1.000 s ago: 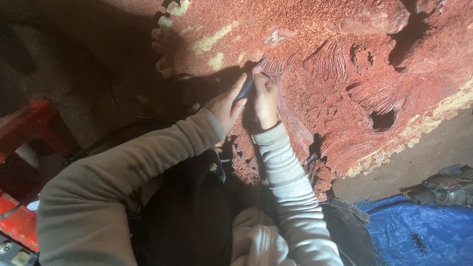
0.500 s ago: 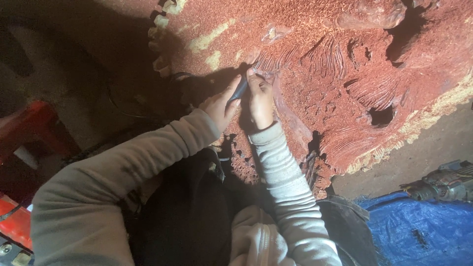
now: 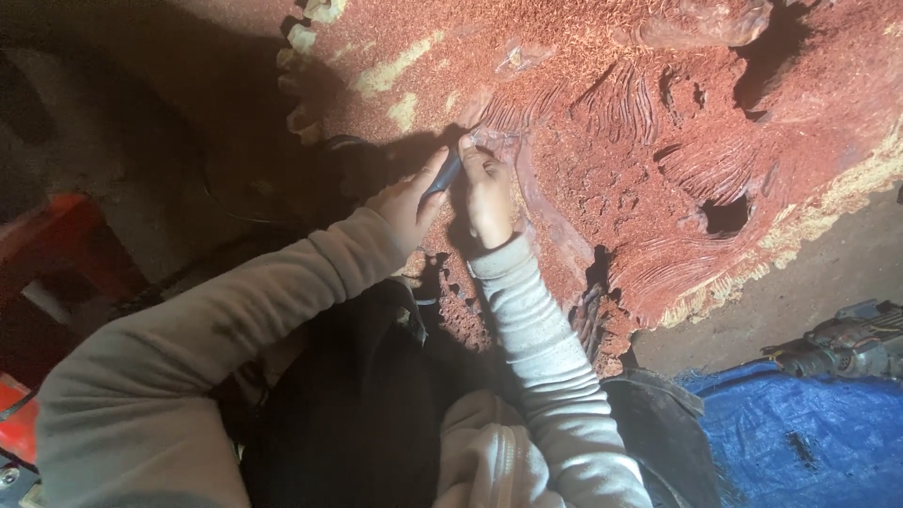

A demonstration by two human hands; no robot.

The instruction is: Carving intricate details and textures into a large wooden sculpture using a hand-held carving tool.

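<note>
A big slab of reddish carved wood [image 3: 658,141] with ridges, holes and pale yellow edges fills the upper right. My left hand [image 3: 406,202] grips a slim dark hand tool [image 3: 444,177] whose tip rests on the wood. Right beside it my right hand [image 3: 489,193] also closes around the tool's front end, fingers pressed against the carved surface. Both arms wear light grey sleeves.
A blue tarp [image 3: 800,433] lies at the lower right with a grey power tool [image 3: 847,343] on its upper edge. A red object [image 3: 47,254] stands in shadow at the left. My dark-clothed lap fills the bottom middle.
The view has shifted slightly, so the hands sit a little higher in the frame. Both hands stay on the tool at the same spot of the wood.
</note>
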